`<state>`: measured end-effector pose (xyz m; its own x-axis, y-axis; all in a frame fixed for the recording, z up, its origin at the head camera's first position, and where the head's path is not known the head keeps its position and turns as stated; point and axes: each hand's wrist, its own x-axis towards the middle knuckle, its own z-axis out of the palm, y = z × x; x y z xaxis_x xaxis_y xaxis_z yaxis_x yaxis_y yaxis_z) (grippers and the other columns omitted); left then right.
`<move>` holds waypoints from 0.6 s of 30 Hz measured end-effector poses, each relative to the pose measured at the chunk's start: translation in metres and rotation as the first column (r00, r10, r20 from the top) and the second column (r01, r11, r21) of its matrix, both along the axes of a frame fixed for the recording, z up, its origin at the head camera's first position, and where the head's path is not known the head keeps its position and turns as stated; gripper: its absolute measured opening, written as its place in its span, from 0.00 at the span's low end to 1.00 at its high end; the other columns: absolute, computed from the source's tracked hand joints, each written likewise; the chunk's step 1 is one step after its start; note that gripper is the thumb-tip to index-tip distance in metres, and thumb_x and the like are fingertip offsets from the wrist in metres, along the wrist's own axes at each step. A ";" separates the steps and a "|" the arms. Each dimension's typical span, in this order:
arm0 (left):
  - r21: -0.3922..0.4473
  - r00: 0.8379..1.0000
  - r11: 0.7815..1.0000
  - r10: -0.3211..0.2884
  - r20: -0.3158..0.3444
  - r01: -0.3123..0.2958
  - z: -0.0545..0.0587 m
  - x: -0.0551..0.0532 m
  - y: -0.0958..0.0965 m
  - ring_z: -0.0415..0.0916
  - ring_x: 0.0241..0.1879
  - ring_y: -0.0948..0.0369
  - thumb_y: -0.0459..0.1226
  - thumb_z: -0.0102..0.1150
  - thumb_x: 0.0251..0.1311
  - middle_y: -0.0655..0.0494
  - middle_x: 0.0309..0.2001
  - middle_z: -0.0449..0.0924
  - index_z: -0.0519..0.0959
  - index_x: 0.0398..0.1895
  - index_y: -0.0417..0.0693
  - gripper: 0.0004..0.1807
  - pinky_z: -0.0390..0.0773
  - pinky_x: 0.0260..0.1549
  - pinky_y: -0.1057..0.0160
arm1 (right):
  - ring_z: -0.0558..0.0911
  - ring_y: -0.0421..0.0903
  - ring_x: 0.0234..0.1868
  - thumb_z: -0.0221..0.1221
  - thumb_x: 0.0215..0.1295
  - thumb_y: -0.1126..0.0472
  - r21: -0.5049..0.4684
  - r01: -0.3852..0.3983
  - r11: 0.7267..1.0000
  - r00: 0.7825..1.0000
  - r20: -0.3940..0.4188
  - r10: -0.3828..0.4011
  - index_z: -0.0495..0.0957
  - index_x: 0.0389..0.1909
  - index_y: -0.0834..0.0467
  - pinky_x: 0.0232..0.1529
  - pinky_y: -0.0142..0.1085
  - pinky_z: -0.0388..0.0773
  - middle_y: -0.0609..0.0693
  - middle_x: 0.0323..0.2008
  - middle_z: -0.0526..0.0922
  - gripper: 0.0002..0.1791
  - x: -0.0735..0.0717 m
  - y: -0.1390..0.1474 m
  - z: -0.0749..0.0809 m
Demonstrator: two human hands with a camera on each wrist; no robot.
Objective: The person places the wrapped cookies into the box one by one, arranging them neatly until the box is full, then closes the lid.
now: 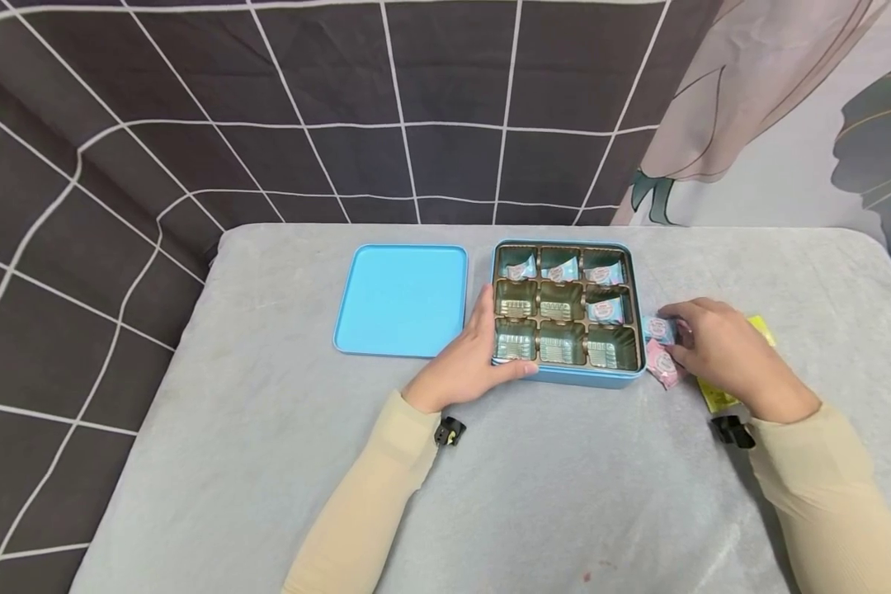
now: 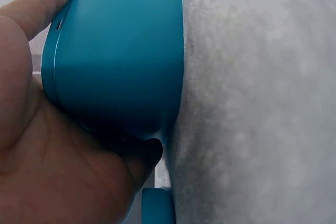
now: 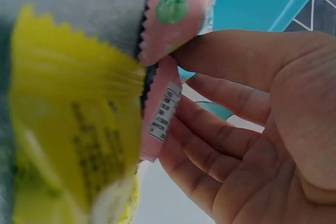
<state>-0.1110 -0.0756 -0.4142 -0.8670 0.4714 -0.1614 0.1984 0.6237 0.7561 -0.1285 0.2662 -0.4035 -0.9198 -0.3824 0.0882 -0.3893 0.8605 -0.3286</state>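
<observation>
A blue tin box [image 1: 564, 375] holds a gold divided tray, with blue-and-white wrapped candies [image 1: 605, 311] in the top row and the right middle compartment. My left hand [image 1: 468, 355] grips its front left corner, thumb along the front and fingers along the side; the left wrist view shows the tin's blue wall [image 2: 121, 51] against the palm. At its right side, my right hand [image 1: 720, 351] pinches a blue candy packet [image 1: 659, 330]. Pink candy packets [image 1: 663, 365] lie against the fingertips; the right wrist view shows a pink wrapper [image 3: 170, 17] by the thumb. The exact fingertip contact is partly hidden.
A light blue lid [image 1: 403, 301] lies flat to the left of the tin. Yellow packets [image 1: 716, 398] lie under and beside the right hand. A grey cloth [image 1: 267, 462] covers the table; a dark checked curtain [image 1: 445, 91] hangs behind it.
</observation>
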 end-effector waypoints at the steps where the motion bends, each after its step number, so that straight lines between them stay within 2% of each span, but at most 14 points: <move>1: 0.001 1.000 1.000 0.000 0.001 0.000 0.000 0.000 0.000 0.20 0.78 0.60 0.61 0.60 0.63 0.49 0.79 0.15 0.20 0.78 0.43 0.66 0.42 0.75 0.56 | 0.78 0.69 0.47 0.69 0.50 0.71 0.003 0.004 1.000 1.000 0.007 -0.004 0.79 0.48 0.74 0.50 0.63 0.72 0.72 0.45 0.81 0.23 0.000 0.000 0.000; 14: 0.018 1.000 1.000 0.005 0.014 -0.005 0.002 0.002 0.000 0.20 0.77 0.61 0.61 0.61 0.63 0.49 0.79 0.15 0.21 0.78 0.44 0.66 0.42 0.75 0.56 | 0.78 0.68 0.47 0.66 0.54 0.69 0.050 0.022 0.999 0.995 0.097 -0.026 0.78 0.49 0.77 0.50 0.64 0.72 0.74 0.45 0.80 0.22 -0.001 0.000 0.002; 18: 0.017 1.000 1.000 0.007 0.012 -0.007 0.003 0.002 0.000 0.20 0.77 0.61 0.60 0.61 0.63 0.49 0.79 0.15 0.21 0.78 0.44 0.66 0.42 0.75 0.55 | 0.79 0.68 0.46 0.65 0.54 0.68 0.061 0.023 0.998 0.994 0.103 -0.029 0.78 0.49 0.77 0.49 0.63 0.73 0.73 0.45 0.80 0.22 -0.001 0.000 0.003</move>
